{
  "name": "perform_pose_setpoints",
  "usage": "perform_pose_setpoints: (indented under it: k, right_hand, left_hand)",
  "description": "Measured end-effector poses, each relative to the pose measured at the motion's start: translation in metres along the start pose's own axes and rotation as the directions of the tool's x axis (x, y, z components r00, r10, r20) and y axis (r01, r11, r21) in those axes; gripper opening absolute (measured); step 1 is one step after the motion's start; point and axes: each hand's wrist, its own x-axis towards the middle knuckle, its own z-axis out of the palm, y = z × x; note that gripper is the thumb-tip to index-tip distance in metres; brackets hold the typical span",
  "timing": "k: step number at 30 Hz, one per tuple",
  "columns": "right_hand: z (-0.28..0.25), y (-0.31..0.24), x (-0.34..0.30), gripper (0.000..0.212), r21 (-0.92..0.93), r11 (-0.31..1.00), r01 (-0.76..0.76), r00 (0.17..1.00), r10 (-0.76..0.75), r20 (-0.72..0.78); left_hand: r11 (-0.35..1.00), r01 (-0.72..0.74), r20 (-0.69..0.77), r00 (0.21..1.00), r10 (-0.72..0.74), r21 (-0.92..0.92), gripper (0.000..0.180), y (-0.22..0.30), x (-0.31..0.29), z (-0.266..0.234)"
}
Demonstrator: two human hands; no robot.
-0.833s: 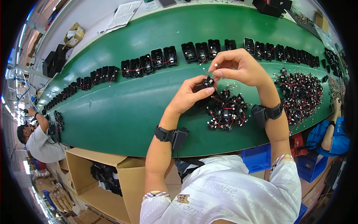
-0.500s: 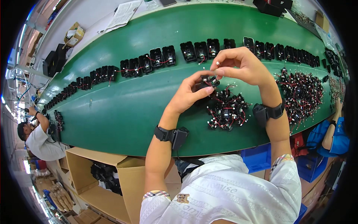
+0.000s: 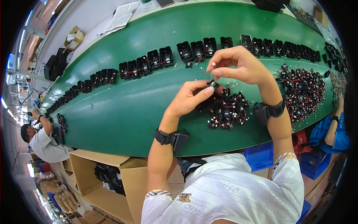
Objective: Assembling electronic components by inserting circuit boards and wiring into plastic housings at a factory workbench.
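Note:
Beyond a tangled pile of small wired black parts [image 3: 229,112], my two hands are close together over the green table [image 3: 123,100]. My left hand [image 3: 189,99] pinches one small black part [image 3: 212,83] between thumb and fingers; thin wires stand up from it. Just above and to the right, my right hand [image 3: 244,68] has thumb and forefinger closed on a thin red wire, and a small white connector [image 3: 213,64] shows at those fingertips. My fingers partly hide the part and its wires.
A long curved row of black housings [image 3: 166,56] runs across the table, with a small black piece [image 3: 189,65] before it. A larger wired-parts pile [image 3: 302,89] lies right. Below the edge are a cardboard box [image 3: 99,155] and blue bin [image 3: 259,155]. People sit at both sides.
My hands have drawn slightly apart: the left fingers are lower, and the wires above the part show more clearly. A small black piece now shows in front of the housings. The view has shifted slightly.

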Motion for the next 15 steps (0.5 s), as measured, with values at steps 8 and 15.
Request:
perform_pose_setpoints:
  k: [8,15]
  right_hand:
    - [0.007,0.004,0.002,0.017,-0.259,0.966,0.012,0.993,-0.042,-0.109]
    - [0.012,0.026,0.003,0.011,-0.308,0.951,0.023,0.979,-0.083,-0.184]
  left_hand:
    - [0.981,-0.196,-0.414,0.892,0.18,0.004,0.022,-0.011,0.005,0.006]
    - [0.666,-0.178,-0.3,0.789,0.537,0.724,0.025,-0.008,0.011,0.012]
